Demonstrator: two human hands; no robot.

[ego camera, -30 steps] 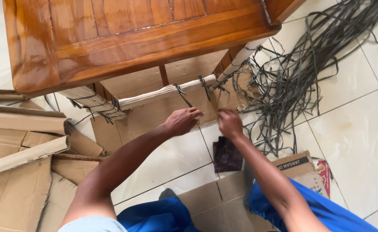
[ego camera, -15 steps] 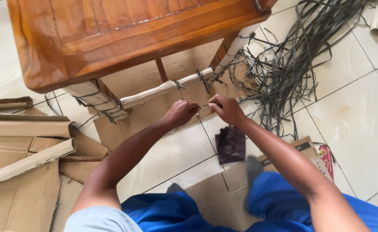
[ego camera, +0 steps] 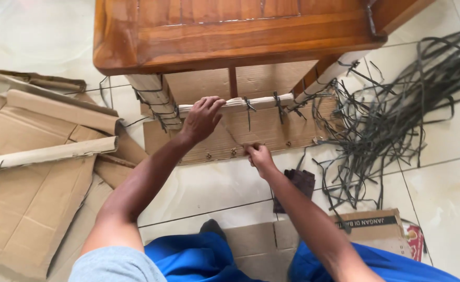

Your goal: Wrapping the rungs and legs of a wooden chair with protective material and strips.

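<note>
Left hand [ego camera: 202, 119] fingers curled, right hand [ego camera: 259, 157] pinched.
</note>
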